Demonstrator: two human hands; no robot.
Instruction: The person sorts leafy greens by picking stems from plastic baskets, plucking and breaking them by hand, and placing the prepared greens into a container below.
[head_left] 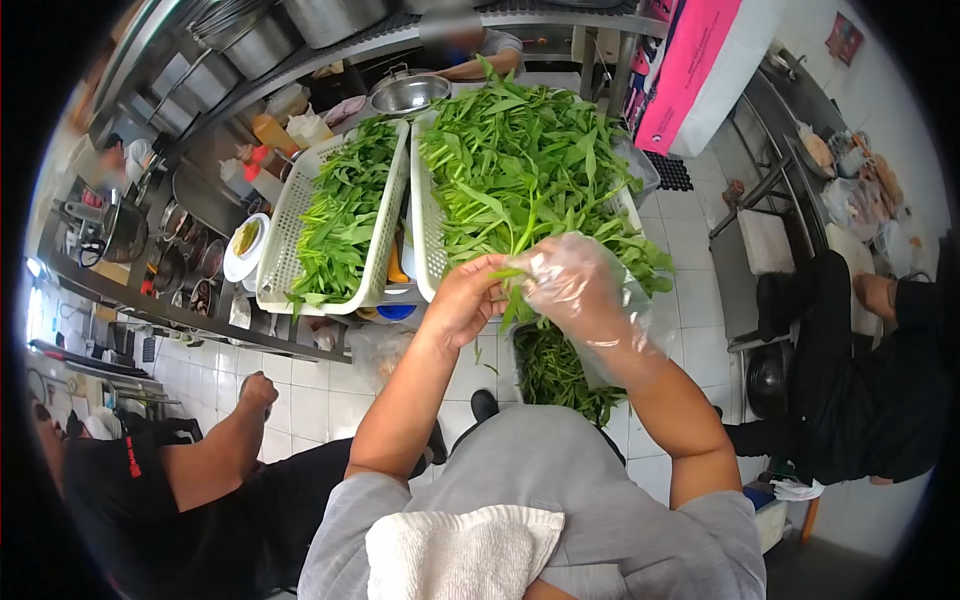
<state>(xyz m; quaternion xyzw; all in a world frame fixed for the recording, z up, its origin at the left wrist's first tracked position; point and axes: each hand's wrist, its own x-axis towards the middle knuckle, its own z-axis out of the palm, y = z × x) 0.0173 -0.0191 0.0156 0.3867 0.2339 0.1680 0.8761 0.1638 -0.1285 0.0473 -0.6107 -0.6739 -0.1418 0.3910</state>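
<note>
My left hand (467, 303) is bare, its fingers pinched on a green leafy stem (521, 235) in front of the right basket. Beside it my right hand (575, 283), in a clear plastic glove, closes on the same stem. Long leafy greens (530, 150) are heaped high in the large white basket (422, 215). A smaller heap of greens (345, 210) lies in the narrower perforated white basket (376, 262) to the left. Below my right hand, cut stems and leaves (560, 375) fill a container on the floor side.
A metal bowl (410, 94) stands behind the baskets, near a person across the counter. Pots (245, 40) line the shelf above. Sauce bottles (262, 170) and a white plate (246, 247) are at left. Co-workers in black stand at left and right. A pink and white box (690, 75) is upper right.
</note>
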